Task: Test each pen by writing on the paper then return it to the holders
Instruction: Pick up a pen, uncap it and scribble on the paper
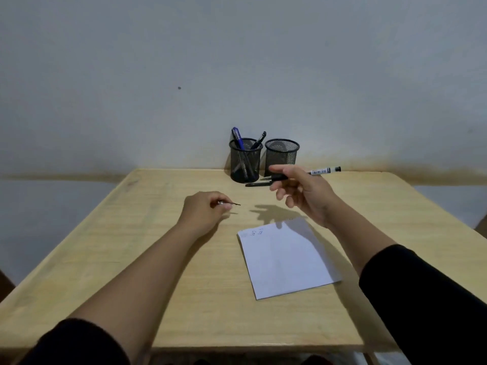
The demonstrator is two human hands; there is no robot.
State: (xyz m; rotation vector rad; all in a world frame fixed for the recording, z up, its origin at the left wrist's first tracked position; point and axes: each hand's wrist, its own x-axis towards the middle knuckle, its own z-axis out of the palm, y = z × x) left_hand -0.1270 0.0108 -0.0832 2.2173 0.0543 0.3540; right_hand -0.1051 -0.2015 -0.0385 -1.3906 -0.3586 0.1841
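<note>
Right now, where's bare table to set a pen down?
Free: the near strip between the paper and the table front edge, and the whole side outside the left hand. Crowded: the back, around both mesh holders and the right hand.

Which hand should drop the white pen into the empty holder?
Right. The right hand already holds the white pen beside the empty holder; the left hand pinches a small thin piece.

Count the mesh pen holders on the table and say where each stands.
2: left holder with pens at the table's far edge; right holder beside it, partly behind the right hand.
</note>
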